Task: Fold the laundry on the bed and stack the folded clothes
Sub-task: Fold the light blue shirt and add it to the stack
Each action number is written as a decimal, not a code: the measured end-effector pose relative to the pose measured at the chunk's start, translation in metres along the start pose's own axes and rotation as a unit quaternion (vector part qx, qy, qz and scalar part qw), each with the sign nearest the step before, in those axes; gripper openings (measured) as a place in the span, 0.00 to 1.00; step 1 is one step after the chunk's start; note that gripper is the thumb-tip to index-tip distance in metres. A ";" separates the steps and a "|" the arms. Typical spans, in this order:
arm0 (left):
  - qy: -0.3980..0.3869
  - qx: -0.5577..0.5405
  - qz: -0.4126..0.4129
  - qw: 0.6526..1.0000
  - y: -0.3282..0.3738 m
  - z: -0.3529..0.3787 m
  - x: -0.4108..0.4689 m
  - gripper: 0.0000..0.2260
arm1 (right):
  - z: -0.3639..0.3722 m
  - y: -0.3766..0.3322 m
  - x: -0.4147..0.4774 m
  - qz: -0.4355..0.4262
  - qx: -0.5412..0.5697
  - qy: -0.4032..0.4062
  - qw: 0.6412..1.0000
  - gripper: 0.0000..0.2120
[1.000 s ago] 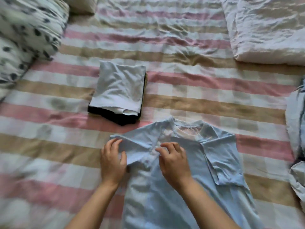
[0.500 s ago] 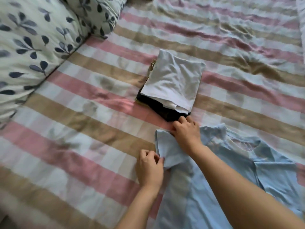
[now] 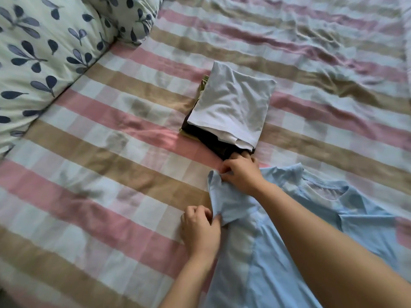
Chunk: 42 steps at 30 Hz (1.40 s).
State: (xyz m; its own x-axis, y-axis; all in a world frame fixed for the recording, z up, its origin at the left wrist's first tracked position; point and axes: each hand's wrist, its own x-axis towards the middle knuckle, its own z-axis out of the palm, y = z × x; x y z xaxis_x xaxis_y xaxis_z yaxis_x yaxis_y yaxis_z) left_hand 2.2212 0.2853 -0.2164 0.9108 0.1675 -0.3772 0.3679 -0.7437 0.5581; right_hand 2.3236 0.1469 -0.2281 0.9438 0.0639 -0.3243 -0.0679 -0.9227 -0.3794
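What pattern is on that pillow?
Dark blue leaf sprigs on white pillow, in the head view.

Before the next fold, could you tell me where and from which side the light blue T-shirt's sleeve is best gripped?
Grip the sleeve at its loose outer edge, coming from the shirt's left side, where the left hand and right hand already pinch it. The light blue T-shirt lies flat, so that edge is probably the easiest part to lift.

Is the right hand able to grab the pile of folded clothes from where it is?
Probably yes. The right hand is right at the near corner of the pile of folded clothes, nothing between them. But it is pinching the blue shirt sleeve, so it must let go first.
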 end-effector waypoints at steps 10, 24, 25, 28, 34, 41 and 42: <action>0.106 0.035 0.450 0.886 0.032 -0.010 -0.029 0.04 | -0.069 0.064 -0.071 -0.072 0.210 0.069 0.973 0.04; -0.160 0.344 0.390 0.839 0.075 0.080 0.008 0.27 | 0.008 0.118 -0.159 0.055 -0.055 0.065 0.995 0.23; -0.161 0.357 0.382 0.837 0.071 0.085 0.011 0.28 | 0.008 0.122 -0.163 0.042 -0.066 0.079 0.994 0.24; -0.107 0.305 0.409 0.853 0.074 0.083 0.020 0.29 | -0.007 0.145 -0.174 0.075 -0.032 0.272 0.959 0.21; -0.125 0.261 0.307 0.907 0.134 0.069 0.070 0.22 | -0.062 0.241 -0.193 0.389 0.068 0.088 0.915 0.20; -0.123 0.193 0.312 0.922 0.155 0.069 0.089 0.09 | -0.079 0.265 -0.183 0.395 0.101 0.145 0.902 0.09; -0.098 0.167 0.313 0.930 0.158 0.072 0.089 0.08 | -0.080 0.266 -0.180 0.398 0.112 0.174 0.894 0.07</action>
State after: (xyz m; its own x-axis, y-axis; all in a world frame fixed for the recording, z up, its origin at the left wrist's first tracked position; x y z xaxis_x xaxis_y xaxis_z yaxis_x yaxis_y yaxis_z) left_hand 2.3466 0.1361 -0.2152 0.8635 -0.4625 -0.2014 -0.3316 -0.8212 0.4644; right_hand 2.1613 -0.1408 -0.2015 0.6089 -0.7365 -0.2945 -0.7885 -0.5217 -0.3257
